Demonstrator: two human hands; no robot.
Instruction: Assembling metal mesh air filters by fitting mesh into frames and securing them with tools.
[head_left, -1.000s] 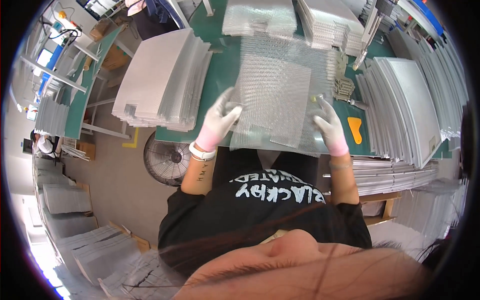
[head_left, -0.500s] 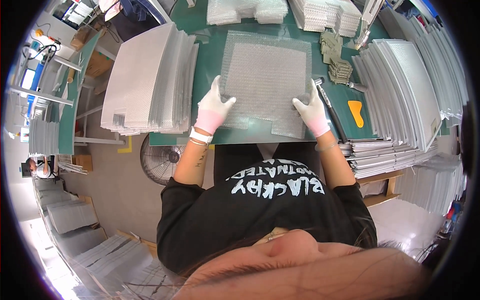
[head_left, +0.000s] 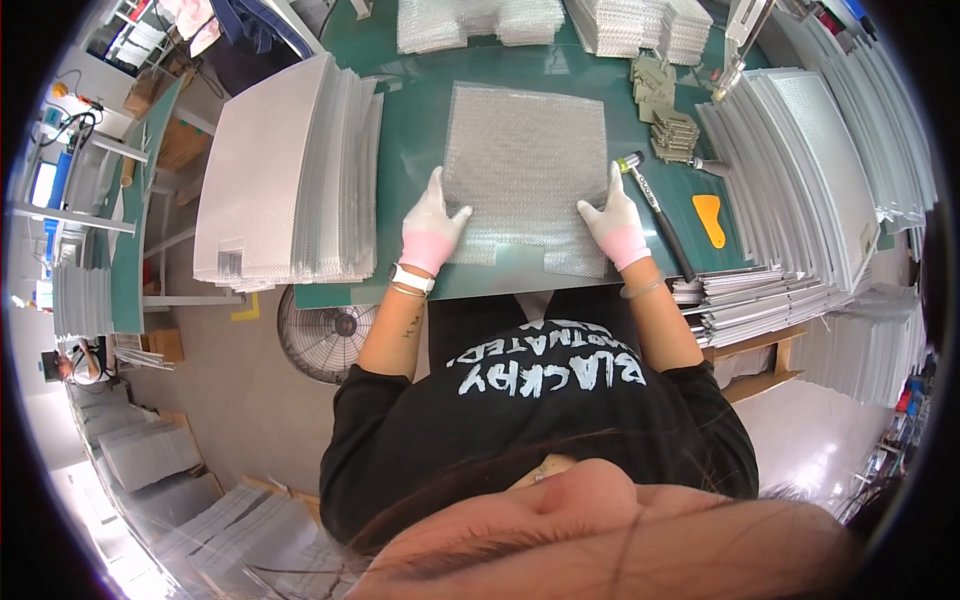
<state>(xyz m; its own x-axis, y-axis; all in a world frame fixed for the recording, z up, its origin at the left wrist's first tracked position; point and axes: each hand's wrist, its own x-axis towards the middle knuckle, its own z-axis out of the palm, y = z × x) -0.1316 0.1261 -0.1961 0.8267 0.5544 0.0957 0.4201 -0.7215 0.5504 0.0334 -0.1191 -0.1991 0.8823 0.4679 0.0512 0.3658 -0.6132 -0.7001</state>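
Two silvery mesh sheets (head_left: 525, 170), with a notch in the near edge, lie one over the other on the green table (head_left: 410, 130), their edges almost lined up. My left hand (head_left: 433, 225), in a white glove with a pink cuff, holds their left edge, thumb over the top and fingers stretched along the side. On the opposite edge my right hand (head_left: 614, 222), gloved the same way, mirrors that grip. Just beyond its fingertips lies a hammer (head_left: 655, 212) with a black handle. A yellow scraper (head_left: 710, 220) rests to the right of the hammer.
Tall stacks of mesh panels stand at left (head_left: 270, 170) and right (head_left: 800, 160). Notched mesh pieces (head_left: 480, 20) are piled at the far edge. Small olive-grey plates (head_left: 672, 135) lie beyond the hammer. A floor fan (head_left: 325, 330) stands below the table's left front edge.
The mesh sheets were visibly offset and now nearly coincide. My right hand has moved slightly inward with their right edge. The whole view has shifted a little.
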